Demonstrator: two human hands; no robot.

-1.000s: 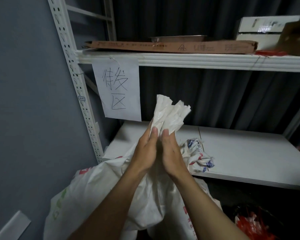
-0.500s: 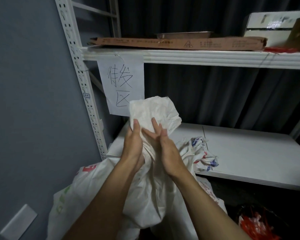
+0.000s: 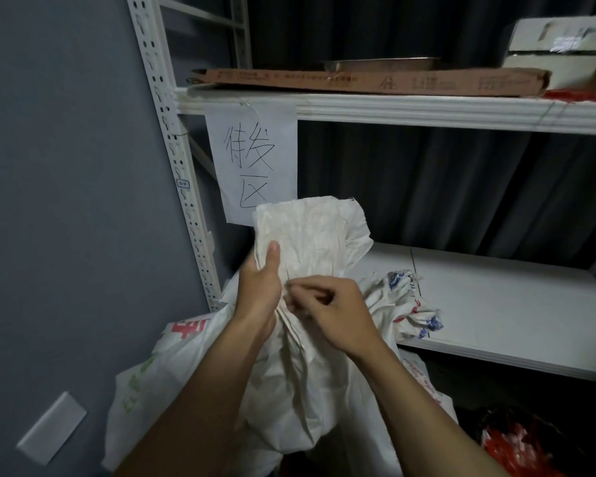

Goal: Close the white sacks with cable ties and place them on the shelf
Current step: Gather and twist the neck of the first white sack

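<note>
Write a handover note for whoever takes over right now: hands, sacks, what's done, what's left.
Left hand: grips the gathered neck of the white sack, thumb up against its loose top.
Right hand: fingers curled, pinching the same neck; I cannot tell if a cable tie is on it.
Printed sack: lies bunched on the lower shelf, right of the hands.
Done: neck gathered.
Left: tie it and lift the white sack onto the shelf.
</note>
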